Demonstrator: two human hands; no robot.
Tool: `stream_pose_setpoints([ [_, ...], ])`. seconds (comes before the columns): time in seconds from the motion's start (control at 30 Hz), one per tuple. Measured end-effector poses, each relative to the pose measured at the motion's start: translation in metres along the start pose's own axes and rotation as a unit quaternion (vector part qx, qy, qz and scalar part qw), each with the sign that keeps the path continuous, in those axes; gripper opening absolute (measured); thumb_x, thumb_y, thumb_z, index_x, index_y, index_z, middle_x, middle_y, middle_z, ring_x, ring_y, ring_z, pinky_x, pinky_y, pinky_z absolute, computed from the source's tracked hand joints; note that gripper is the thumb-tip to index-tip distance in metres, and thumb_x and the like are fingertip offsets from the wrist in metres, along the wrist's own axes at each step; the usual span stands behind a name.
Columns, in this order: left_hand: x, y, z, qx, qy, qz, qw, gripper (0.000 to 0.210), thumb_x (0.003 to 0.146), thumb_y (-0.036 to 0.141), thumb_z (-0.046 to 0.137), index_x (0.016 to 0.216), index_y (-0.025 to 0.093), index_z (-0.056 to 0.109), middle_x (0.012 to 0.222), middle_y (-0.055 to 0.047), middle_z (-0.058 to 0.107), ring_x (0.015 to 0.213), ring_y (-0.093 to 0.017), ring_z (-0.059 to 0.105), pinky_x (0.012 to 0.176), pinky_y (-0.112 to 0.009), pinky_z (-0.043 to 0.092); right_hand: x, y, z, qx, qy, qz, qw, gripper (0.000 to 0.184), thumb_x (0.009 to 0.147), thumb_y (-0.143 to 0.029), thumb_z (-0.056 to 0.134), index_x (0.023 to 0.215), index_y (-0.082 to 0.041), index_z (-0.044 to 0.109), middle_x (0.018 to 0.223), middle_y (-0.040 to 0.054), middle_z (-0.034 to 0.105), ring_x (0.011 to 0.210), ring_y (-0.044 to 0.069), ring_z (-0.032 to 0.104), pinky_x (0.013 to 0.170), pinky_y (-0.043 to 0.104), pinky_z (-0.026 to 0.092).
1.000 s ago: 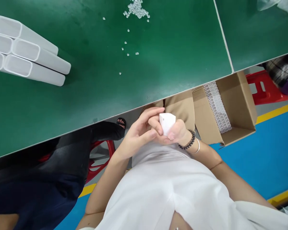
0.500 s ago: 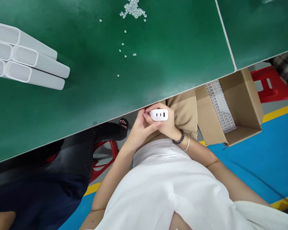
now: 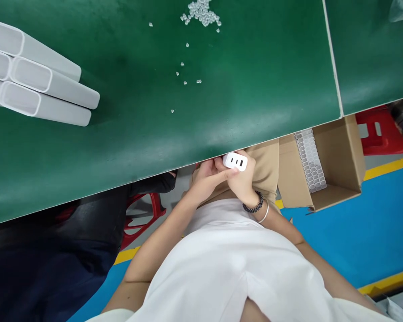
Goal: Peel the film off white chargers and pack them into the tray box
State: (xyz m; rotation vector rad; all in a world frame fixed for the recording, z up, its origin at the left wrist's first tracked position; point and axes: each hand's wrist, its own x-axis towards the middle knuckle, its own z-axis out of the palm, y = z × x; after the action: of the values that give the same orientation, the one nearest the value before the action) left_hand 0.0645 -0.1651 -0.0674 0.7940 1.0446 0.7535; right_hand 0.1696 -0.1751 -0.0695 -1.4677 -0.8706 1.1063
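Observation:
At the table's front edge, a small white USB charger [image 3: 235,161] shows its port end with several dark slots, pointing up at me. My right hand [image 3: 244,179] is closed round it, with a black beaded bracelet and a pale bangle on the wrist. My left hand [image 3: 206,180] is closed too and meets the right one; its thumb reaches across to the charger's lower edge. The left fingertips are partly hidden behind the charger and the table edge.
White rectangular tubes [image 3: 62,98] lie stacked on the green table [image 3: 130,134] at left. Small clear pieces [image 3: 203,12] are scattered at the back. An open cardboard box [image 3: 339,156] with stacked pale tubes stands at right below the table. A person in dark clothing [image 3: 70,264] sits at left.
The charger has tipped, its right end now lower, and the left thumb lies closer to its lower edge. The whole view has shifted slightly; the table things have stayed put.

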Motion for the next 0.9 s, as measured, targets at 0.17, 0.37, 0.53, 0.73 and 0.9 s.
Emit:
stream_pose_setpoints([
  [0.17, 0.004, -0.001, -0.001, -0.011, -0.015, -0.023, 1.0, 0.061, 0.06, 0.054, 0.09, 0.109, 0.027, 0.066, 0.113, -0.009, 0.074, 0.11, -0.03, 0.07, 0.098, -0.045, 0.057, 0.001, -0.005, -0.005, -0.011, -0.005, 0.012, 1.0, 0.03, 0.063, -0.031, 0.084, 0.07, -0.018, 0.058, 0.064, -0.0036, 0.062, 0.056, 0.009, 0.05, 0.051, 0.022, 0.042],
  [0.37, -0.001, 0.007, 0.012, -0.013, -0.018, -0.011, 1.0, 0.059, 0.067, 0.058, 0.085, 0.112, 0.025, 0.066, 0.119, -0.009, 0.073, 0.114, -0.03, 0.068, 0.102, -0.044, 0.054, 0.007, -0.01, -0.016, -0.047, -0.059, 0.065, 0.995, 0.027, 0.065, -0.028, 0.082, 0.076, -0.017, 0.06, 0.071, 0.0004, 0.065, 0.063, 0.013, 0.056, 0.057, 0.025, 0.045],
  [0.53, -0.044, 0.055, -0.002, 0.128, -0.116, -0.046, 0.984, 0.038, 0.091, 0.046, 0.066, 0.121, 0.023, 0.068, 0.118, -0.006, 0.073, 0.109, -0.023, 0.068, 0.098, -0.035, 0.052, 0.003, -0.058, -0.055, -0.15, -0.286, 0.1, 0.941, 0.037, 0.077, -0.033, 0.079, 0.099, -0.021, 0.051, 0.092, -0.0001, 0.061, 0.08, 0.015, 0.056, 0.069, 0.026, 0.046],
  [0.73, -0.08, 0.075, -0.071, 0.291, 0.302, 0.177, 0.89, 0.027, 0.097, 0.041, 0.057, 0.109, 0.021, 0.07, 0.093, -0.004, 0.072, 0.084, -0.018, 0.067, 0.08, -0.03, 0.053, 0.066, -0.133, -0.073, -0.235, -0.347, -0.015, 0.908, 0.041, 0.083, -0.054, 0.075, 0.089, -0.022, 0.05, 0.08, -0.003, 0.056, 0.07, 0.013, 0.051, 0.061, 0.025, 0.04],
  [0.9, -0.047, 0.051, -0.126, 0.515, 0.508, 0.4, 0.563, 0.02, 0.089, 0.018, 0.061, 0.108, 0.014, 0.069, 0.102, -0.014, 0.072, 0.094, -0.026, 0.066, 0.086, -0.039, 0.051, 0.206, -0.181, -0.001, -0.383, -0.159, -0.185, 0.891, 0.043, 0.085, -0.051, 0.073, 0.105, -0.019, 0.053, 0.075, -0.0014, 0.063, 0.065, 0.015, 0.058, 0.061, 0.027, 0.043],
])
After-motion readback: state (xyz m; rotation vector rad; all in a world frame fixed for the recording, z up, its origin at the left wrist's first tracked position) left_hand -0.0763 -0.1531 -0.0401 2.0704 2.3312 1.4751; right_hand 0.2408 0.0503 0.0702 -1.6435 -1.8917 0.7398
